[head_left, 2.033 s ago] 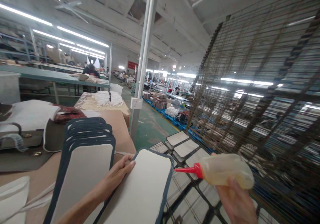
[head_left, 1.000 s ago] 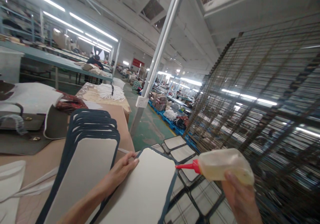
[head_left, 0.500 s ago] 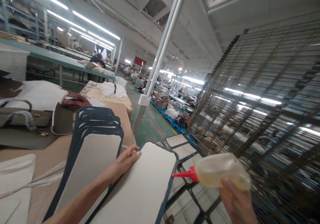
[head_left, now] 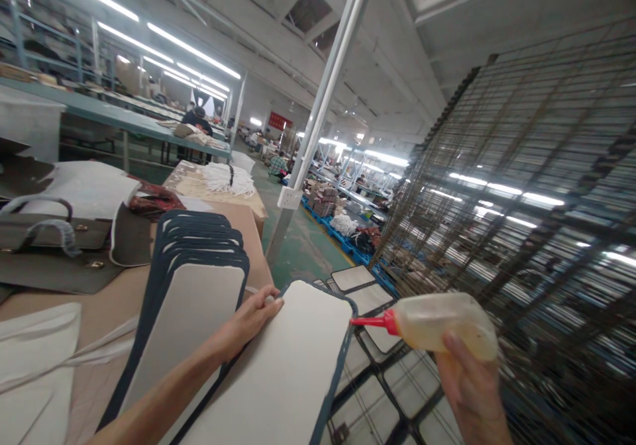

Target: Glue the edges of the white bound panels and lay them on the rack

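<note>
My right hand point(head_left: 470, 382) is wrapped round a translucent glue bottle point(head_left: 442, 319) with yellowish liquid inside, tipped onto its side. Its red nozzle point(head_left: 375, 322) points left, at the dark border near the upper right corner of a white panel point(head_left: 288, 365). That panel has rounded corners and a dark blue edge, and runs off the bottom of the view. My left hand point(head_left: 258, 312) grips the panel's upper left edge between thumb and fingers. Just left of it, a fanned stack of similar dark-edged panels point(head_left: 193, 299) lies partly behind my left forearm.
Brown-grey bag pieces with handles point(head_left: 54, 246) lie on the table point(head_left: 112, 322) at left. White strips point(head_left: 226, 179) are bundled farther back. A metal pole point(head_left: 318, 114) rises ahead. At right stands a wire rack point(head_left: 501, 167); more panels point(head_left: 370, 297) rest on its lower mesh.
The bottle's nozzle has moved up along the panel's right edge toward the upper right corner. My left hand keeps its grip on the panel, and the view has shifted slightly.
</note>
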`<state>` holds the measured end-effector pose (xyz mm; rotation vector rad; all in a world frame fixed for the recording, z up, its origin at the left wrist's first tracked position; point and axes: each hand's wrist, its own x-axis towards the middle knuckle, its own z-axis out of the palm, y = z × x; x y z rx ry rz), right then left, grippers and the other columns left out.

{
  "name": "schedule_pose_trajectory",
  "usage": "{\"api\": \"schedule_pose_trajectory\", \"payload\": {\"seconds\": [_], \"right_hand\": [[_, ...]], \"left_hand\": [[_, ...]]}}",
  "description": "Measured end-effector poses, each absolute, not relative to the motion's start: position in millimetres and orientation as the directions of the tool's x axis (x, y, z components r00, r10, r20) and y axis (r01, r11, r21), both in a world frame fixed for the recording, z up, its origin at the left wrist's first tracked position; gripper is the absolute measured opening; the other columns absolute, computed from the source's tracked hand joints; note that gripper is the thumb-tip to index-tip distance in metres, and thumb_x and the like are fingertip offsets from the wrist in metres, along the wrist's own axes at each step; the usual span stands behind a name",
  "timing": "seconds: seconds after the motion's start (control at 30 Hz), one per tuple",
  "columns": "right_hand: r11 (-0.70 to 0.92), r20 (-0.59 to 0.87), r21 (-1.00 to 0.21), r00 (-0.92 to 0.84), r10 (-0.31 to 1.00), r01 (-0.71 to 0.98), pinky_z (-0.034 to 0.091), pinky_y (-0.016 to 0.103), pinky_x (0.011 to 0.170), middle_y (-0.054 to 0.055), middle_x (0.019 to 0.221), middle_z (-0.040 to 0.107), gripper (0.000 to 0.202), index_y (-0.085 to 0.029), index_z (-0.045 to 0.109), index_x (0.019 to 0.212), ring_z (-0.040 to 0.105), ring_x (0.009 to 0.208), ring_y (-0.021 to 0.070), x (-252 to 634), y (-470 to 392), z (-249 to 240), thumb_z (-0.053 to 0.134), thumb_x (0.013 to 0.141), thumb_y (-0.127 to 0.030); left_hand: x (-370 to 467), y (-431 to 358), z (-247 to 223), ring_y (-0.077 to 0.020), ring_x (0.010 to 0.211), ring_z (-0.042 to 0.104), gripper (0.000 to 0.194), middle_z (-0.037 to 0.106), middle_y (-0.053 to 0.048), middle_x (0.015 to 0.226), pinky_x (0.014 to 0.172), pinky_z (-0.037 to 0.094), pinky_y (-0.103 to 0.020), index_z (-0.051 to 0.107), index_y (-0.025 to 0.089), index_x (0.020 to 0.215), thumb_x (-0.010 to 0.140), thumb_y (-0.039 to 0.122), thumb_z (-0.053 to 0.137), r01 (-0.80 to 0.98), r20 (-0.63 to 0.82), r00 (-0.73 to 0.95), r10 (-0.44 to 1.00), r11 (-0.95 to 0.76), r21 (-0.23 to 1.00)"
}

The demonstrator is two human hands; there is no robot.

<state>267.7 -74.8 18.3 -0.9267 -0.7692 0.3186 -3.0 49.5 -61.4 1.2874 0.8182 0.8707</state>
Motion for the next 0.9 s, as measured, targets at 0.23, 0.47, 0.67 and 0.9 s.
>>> {"api": "schedule_pose_trajectory", "payload": {"seconds": [0.23,0.47,0.67,0.9], "right_hand": [[0.512,0.41,-0.856,0.695,0.591,0.07,0.039,0.056,0.095,0.007,0.095,0.068,0.066,-0.026,0.063,0.112,0.062,0.086,0.0272,266.7,-84.5,4.6,0.083,0.05,-0.036],[0.467,0.319,-0.884,0.72,0.616,-0.008,0.046,0.053,0.088,0.009,0.102,0.067,0.078,-0.027,0.061,0.115,0.056,0.105,0.0345,259.8,-91.1,0.8,0.084,0.04,-0.03],[0.485,0.315,-0.872,0.673,0.669,-0.074,0.053,0.045,0.078,0.006,0.113,0.064,0.082,-0.032,0.055,0.123,0.06,0.1,0.032,265.6,-93.4,-12.1,0.077,0.046,-0.017],[0.437,0.295,-0.896,0.637,0.712,-0.073,0.05,0.039,0.086,0.004,0.107,0.067,0.071,-0.031,0.054,0.125,0.061,0.099,0.0259,255.2,-99.7,-13.1,0.077,0.058,-0.027]], "left_hand": [[-1.4,50.5,-62.0,-0.0106,0.049,0.046,0.048,0.052,0.008,0.058,0.047,0.031,-0.021,0.041,0.022,0.087,0.066,0.062,0.058,-0.085,-0.021,0.455,0.89,0.067,0.994],[2.2,57.8,-70.0,-0.01,0.048,0.045,0.048,0.051,0.008,0.059,0.045,0.029,-0.02,0.043,0.022,0.088,0.067,0.063,0.058,-0.09,-0.021,0.468,0.883,0.071,0.993],[4.5,62.6,-71.6,-0.0106,0.052,0.047,0.045,0.052,0.007,0.063,0.048,0.034,-0.021,0.044,0.021,0.09,0.07,0.059,0.057,-0.088,-0.028,0.474,0.88,0.079,0.993],[6.5,70.9,-77.4,-0.0102,0.052,0.045,0.039,0.051,0.007,0.063,0.046,0.033,-0.021,0.046,0.02,0.091,0.071,0.051,0.056,-0.051,-0.054,0.45,0.892,0.085,0.995]]}}
